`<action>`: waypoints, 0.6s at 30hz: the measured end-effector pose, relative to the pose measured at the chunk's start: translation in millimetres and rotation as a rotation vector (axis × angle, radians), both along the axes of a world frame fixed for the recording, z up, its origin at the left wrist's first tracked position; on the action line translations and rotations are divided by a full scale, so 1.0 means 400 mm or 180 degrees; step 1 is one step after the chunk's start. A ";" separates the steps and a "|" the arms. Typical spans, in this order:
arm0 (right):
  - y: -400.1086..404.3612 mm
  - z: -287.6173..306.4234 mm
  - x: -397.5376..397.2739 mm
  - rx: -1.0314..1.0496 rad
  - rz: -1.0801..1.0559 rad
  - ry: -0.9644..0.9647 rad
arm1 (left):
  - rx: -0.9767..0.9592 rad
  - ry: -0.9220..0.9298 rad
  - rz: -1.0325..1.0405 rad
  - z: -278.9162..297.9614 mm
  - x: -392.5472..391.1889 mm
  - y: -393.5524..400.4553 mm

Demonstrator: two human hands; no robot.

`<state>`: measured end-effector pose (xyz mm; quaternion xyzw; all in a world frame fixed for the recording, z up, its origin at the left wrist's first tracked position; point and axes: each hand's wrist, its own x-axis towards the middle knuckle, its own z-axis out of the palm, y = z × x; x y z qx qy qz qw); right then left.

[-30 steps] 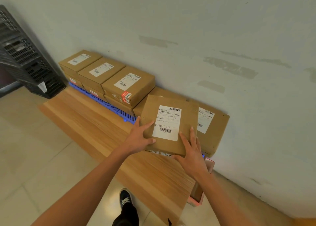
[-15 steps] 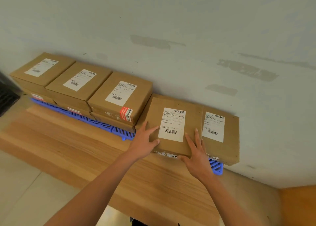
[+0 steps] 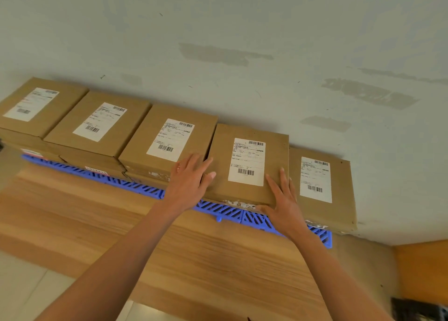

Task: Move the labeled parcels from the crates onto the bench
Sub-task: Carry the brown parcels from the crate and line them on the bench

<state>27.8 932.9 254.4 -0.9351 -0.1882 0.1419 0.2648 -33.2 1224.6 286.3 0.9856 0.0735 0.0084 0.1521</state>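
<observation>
Seating the fourth parcel (image 3: pixel 249 163) on the blue pallet (image 3: pixel 218 210) along the bench (image 3: pixel 194 252), my left hand (image 3: pixel 188 182) and right hand (image 3: pixel 284 204) flat, fingers straight; five stacks line the wall, crates out of view, so remaining count unknown

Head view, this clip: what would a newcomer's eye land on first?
First, the row of five brown parcels along the wall, each with a white label on top, sitting on a blue slatted pallet at the back of the wooden bench. Then the two bare hands on the fourth parcel: the left hand at its left edge, the right hand at its near right corner, fingers straight.
</observation>
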 end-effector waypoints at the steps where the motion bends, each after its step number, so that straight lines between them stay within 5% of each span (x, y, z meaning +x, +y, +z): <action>1: 0.004 -0.001 0.007 0.0007 -0.0005 -0.0040 | 0.0063 0.0086 -0.0012 -0.005 0.002 0.007; 18: 0.044 0.002 0.016 -0.0511 0.0112 -0.0391 | 0.0573 0.0318 -0.0026 -0.042 0.011 0.008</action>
